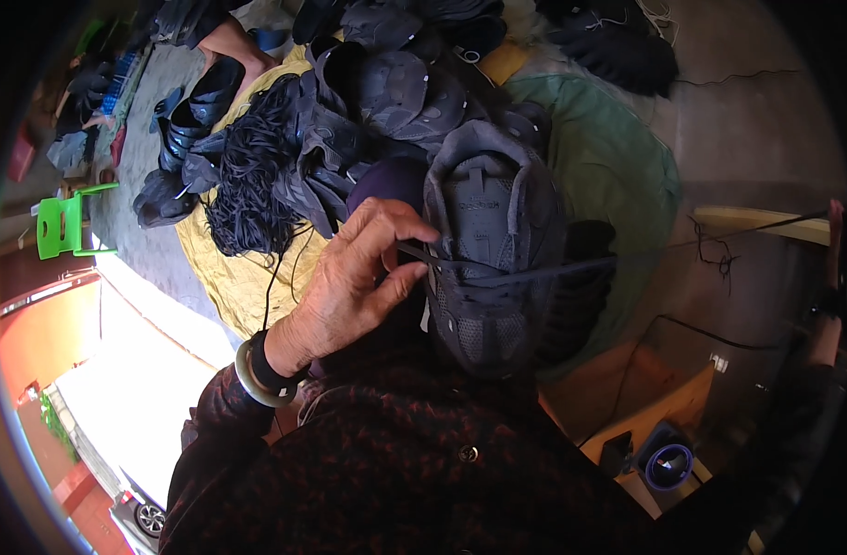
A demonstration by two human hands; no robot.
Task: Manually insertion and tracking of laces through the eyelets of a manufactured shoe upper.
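A black sneaker point(488, 338) rests in front of me with its toe toward my body. Its tongue and padded collar point away. My left hand point(349, 268) is at the shoe's left edge, thumb and forefinger pinched on a dark shoelace. That black shoelace point(627, 257) crosses the lacing area and runs in a straight, taut line to the far right. There my right hand point(834, 245) is closed on its end, small and dim near the picture's rim. A bangle point(257, 375) and a dark band circle my left wrist.
Beyond the sneaker lie a heap of dark shoes point(395, 88) and a tangle of black laces point(252, 176) on yellow cloth point(224, 287). Green cloth point(641, 157) lies to the right. A wooden box point(664, 416) stands at lower right, a green chair point(62, 227) at left. Another person's leg point(234, 42) shows.
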